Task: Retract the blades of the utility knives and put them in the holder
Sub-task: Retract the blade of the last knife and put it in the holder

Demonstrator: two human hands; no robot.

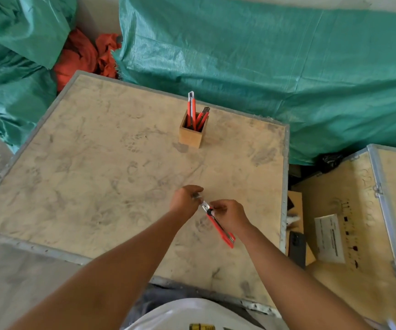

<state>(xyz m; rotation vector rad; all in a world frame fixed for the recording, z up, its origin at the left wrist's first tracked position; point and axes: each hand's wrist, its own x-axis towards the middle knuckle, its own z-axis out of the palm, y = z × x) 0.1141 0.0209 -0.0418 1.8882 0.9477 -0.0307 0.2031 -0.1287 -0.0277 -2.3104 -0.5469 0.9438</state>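
A red utility knife (pixel 221 228) is held slantwise above the near part of the plywood crate top (pixel 97 177). My right hand (pixel 230 216) grips its body near the black slider. My left hand (pixel 184 198) pinches the metal blade end. A small wooden holder (pixel 191 136) stands near the far edge of the crate top, with two or three red knives (pixel 195 115) upright in it.
Green tarpaulin (pixel 287 75) covers the ground behind the crate, with orange cloth (pixel 80 58) at the far left. A second plywood crate (pixel 349 210) with a white label stands to the right, across a narrow gap holding dark items.
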